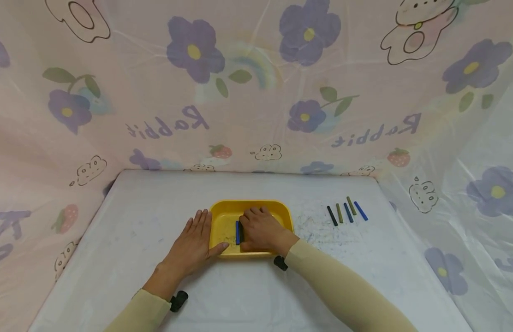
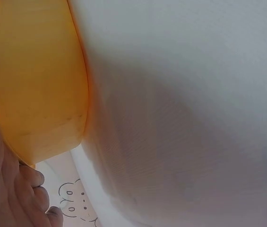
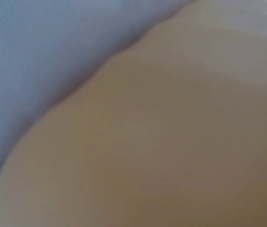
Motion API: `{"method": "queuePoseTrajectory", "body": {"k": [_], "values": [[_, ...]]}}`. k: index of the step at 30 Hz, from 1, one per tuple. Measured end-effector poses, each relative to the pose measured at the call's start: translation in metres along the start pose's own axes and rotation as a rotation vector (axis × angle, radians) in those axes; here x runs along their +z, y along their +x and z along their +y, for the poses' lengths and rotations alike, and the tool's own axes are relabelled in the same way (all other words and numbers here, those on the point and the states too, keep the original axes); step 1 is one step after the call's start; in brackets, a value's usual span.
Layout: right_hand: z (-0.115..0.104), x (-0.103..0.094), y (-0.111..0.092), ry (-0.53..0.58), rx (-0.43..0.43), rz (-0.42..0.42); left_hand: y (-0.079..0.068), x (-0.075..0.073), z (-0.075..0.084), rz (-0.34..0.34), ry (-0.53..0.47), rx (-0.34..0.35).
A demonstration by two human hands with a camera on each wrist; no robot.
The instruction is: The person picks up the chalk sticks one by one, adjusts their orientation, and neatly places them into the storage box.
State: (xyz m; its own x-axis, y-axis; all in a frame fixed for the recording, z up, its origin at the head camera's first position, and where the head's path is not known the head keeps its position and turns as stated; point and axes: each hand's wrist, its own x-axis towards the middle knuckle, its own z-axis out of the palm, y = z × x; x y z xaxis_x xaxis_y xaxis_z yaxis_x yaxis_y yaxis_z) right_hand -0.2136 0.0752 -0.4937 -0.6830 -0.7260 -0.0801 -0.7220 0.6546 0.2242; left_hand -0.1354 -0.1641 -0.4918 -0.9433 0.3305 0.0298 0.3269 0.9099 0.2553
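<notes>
A yellow tray [image 1: 223, 207] sits on the white-covered table. My left hand [image 1: 193, 244] lies along its left side with straight fingers, thumb reaching over the front left corner. In the left wrist view, that hand's fingers [image 2: 31, 194] run beside the tray wall [image 2: 38, 85]. Inside the tray, a blue crayon [image 1: 237, 233] and a dark crayon [image 1: 241, 233] lie side by side. My right hand [image 1: 260, 229] is down in the tray just right of them, partly covering the dark one; whether it grips anything I cannot tell. The right wrist view shows the blurred tray wall [image 3: 138, 142] up close.
Several crayons [image 1: 348, 212] in black, olive and blue lie roughly parallel on the table, right of the tray. Dark smudges [image 1: 314, 230] mark the cloth between. A patterned curtain [image 1: 256, 92] rises behind the table's back edge and along both sides.
</notes>
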Motion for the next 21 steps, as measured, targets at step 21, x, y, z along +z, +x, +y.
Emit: {"method": "queuePoseTrajectory", "body": {"k": [21], "values": [[0.006, -0.006, -0.008, 0.02, 0.016, 0.0, -0.002, -0.001, 0.0, -0.004, -0.043, -0.019]]}}
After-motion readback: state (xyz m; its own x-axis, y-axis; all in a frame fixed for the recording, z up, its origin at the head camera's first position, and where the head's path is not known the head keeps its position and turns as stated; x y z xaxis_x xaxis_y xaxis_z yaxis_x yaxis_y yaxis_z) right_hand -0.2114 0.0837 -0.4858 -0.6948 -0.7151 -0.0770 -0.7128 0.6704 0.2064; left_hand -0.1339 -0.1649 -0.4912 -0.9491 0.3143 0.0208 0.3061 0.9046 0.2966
